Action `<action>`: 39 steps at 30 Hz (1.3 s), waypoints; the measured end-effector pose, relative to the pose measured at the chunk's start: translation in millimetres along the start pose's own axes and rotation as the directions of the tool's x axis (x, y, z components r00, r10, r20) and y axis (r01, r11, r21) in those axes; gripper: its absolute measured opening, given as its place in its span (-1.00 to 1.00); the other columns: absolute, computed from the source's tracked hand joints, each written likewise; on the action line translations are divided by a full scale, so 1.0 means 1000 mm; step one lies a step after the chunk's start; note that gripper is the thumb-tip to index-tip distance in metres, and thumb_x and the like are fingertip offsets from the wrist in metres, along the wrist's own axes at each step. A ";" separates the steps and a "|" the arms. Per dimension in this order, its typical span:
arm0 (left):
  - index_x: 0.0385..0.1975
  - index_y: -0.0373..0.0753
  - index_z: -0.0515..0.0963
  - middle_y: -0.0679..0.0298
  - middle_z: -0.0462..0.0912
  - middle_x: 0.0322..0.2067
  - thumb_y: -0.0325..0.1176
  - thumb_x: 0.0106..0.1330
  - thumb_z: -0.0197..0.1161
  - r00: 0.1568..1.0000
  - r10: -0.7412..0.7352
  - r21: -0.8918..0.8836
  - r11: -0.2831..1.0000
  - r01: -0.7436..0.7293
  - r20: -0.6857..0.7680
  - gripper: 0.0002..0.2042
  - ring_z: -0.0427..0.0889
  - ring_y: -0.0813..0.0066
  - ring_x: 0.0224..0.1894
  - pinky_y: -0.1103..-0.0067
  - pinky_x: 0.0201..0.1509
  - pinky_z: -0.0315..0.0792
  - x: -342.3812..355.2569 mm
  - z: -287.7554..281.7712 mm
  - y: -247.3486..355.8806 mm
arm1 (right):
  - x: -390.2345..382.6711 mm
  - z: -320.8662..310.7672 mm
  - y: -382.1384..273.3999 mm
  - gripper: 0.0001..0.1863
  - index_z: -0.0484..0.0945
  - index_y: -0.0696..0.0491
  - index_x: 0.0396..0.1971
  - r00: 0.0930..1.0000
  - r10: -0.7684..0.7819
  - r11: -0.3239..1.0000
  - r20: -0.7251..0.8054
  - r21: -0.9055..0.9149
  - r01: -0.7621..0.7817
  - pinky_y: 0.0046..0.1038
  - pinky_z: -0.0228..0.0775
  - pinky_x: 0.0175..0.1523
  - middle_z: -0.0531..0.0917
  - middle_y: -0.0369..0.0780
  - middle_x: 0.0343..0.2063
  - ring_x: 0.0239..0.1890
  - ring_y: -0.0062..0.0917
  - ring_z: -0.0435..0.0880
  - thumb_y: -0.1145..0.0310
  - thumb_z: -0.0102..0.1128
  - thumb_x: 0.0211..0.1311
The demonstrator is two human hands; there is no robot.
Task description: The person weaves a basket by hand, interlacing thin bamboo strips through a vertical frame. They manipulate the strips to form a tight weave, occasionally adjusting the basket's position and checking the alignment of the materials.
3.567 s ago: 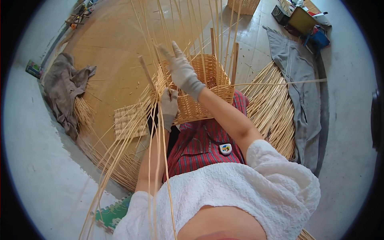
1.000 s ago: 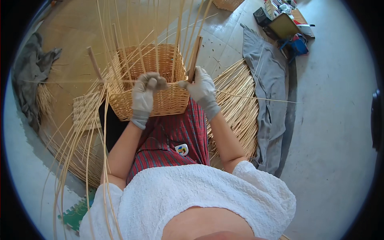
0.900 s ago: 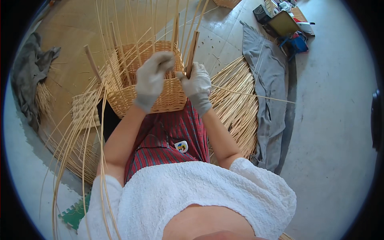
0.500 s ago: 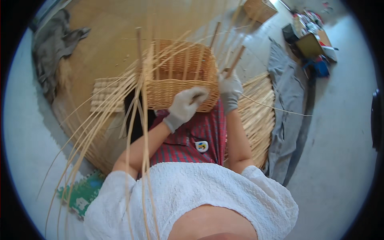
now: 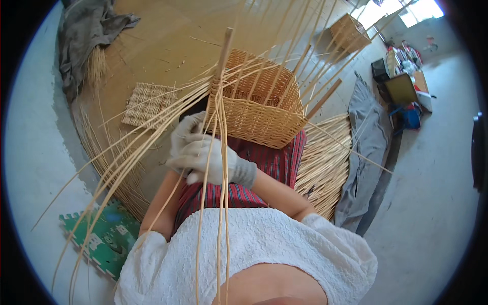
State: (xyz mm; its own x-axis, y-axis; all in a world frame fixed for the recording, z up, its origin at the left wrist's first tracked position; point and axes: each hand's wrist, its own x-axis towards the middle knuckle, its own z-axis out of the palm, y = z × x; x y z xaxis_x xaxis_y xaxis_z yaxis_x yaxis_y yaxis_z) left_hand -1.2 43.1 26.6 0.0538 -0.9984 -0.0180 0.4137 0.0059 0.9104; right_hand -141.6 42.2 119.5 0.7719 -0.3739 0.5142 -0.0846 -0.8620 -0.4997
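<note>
Head view: both hands gloved, low at the left end of the work, right crossing in front of left. My left hand [image 5: 187,133] is bent, fingers curled, partly hidden behind strands and the other glove; can't tell if they clamp anything. My right hand [image 5: 206,161] lies just below it, fingers curled and close together, pointing left; can't tell what, if anything, they pinch. Wicker basket [image 5: 259,119] is up and right of my fingers, over my lap, inside showing, left corner just beside the left fingertips. Wooden stake [image 5: 222,53] stands at that corner, above my fingers; second stake [image 5: 324,99] leans out at the right corner, well apart from them. Loose strands [image 5: 224,168] hang from the left corner past my right hand, more fanning out left. Single strand [image 5: 351,149] sticks out right of the basket, away from my fingers. Red striped cloth [image 5: 249,195] is under the basket, right of my fingers. Flat woven panel [image 5: 150,104] is up-left of them, rod pile [image 5: 325,168] well to the right, grey cloth [image 5: 362,157] beyond it, green mat [image 5: 104,244] down-left.
</note>
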 end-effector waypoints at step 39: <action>0.02 -0.29 0.51 0.29 0.59 -0.21 -0.42 0.47 0.28 0.999 0.017 0.078 0.997 -0.013 -0.051 -0.78 0.60 0.48 -0.21 0.54 -0.03 0.72 0.131 0.014 -0.084 | 0.023 -0.112 0.150 -0.44 0.30 -0.30 0.43 0.546 0.564 0.683 -0.620 -0.021 -0.730 -0.29 0.60 0.11 0.63 -0.03 0.13 0.04 -0.20 0.73 0.41 0.00 0.48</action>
State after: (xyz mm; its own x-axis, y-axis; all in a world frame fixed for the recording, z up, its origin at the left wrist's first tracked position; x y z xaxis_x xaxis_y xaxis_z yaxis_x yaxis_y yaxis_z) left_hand -41.2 -88.9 -46.7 0.1070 -0.9940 -0.0233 0.3409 0.0147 0.9400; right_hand -207.1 -133.8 134.8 -0.0173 -0.9021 0.4312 -0.6343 -0.3234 -0.7021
